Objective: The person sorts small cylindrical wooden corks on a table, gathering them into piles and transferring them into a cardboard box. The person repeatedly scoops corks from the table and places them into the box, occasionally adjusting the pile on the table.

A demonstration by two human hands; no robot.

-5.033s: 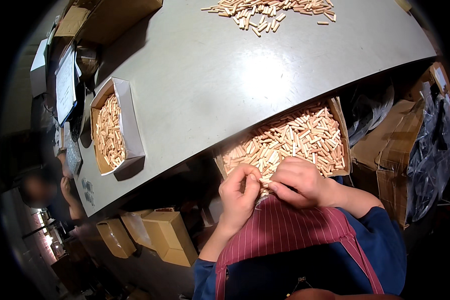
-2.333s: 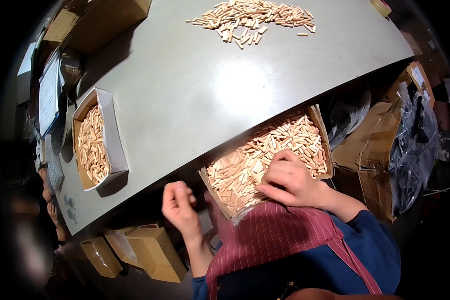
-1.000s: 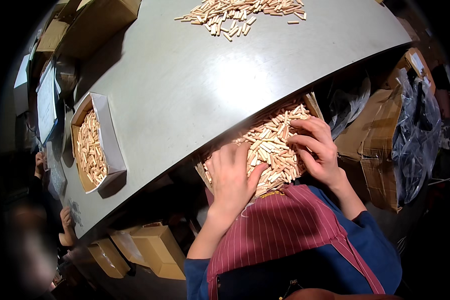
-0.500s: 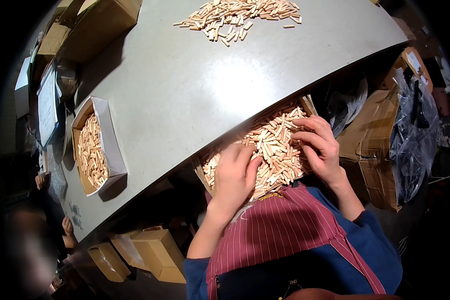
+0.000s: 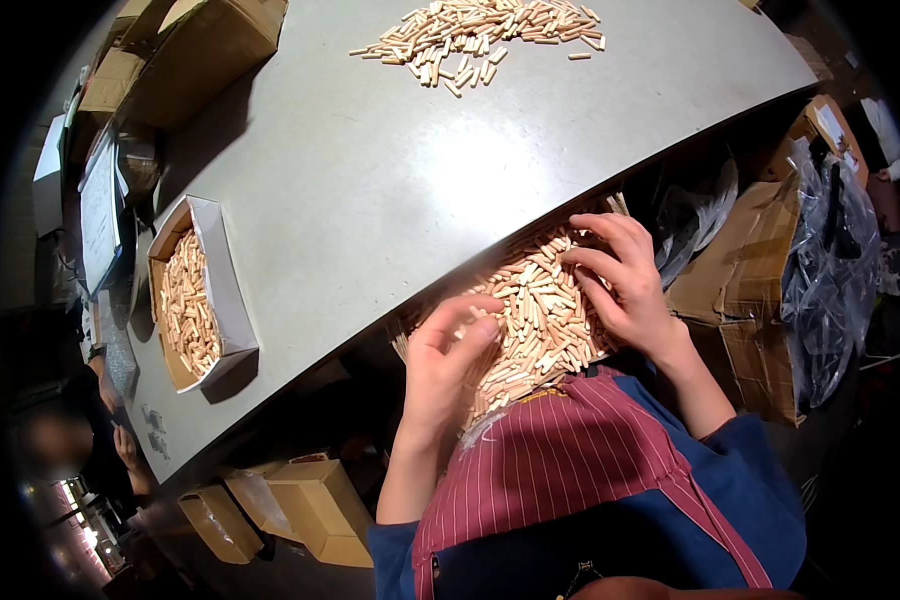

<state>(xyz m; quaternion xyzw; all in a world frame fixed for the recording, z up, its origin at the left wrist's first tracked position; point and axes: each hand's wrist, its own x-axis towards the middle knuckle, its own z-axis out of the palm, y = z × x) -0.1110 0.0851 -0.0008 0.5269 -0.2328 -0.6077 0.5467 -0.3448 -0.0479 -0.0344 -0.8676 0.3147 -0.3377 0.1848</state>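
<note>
A box full of short pale wooden dowel pins [image 5: 538, 310] rests on my lap, half tucked under the grey table's [image 5: 390, 180] near edge. My left hand [image 5: 442, 365] lies on the left part of the pins, fingers bent and touching them. My right hand [image 5: 622, 282] sits on the right part of the heap, fingers spread over the pins. Whether either hand pinches any pins cannot be made out. My red striped apron [image 5: 570, 470] is just below the box.
A grey-walled box of the same pins [image 5: 192, 295] stands at the table's left. A loose pile of pins [image 5: 480, 30] lies at the far edge. Cardboard boxes [image 5: 300, 500] sit below left, plastic-wrapped cartons [image 5: 800, 260] at right. A person's arm [image 5: 120, 440] shows far left.
My left hand came up from below the table onto the pins in the lap box. My right hand shifted toward the right side of the heap. Both now rest on the pins.
</note>
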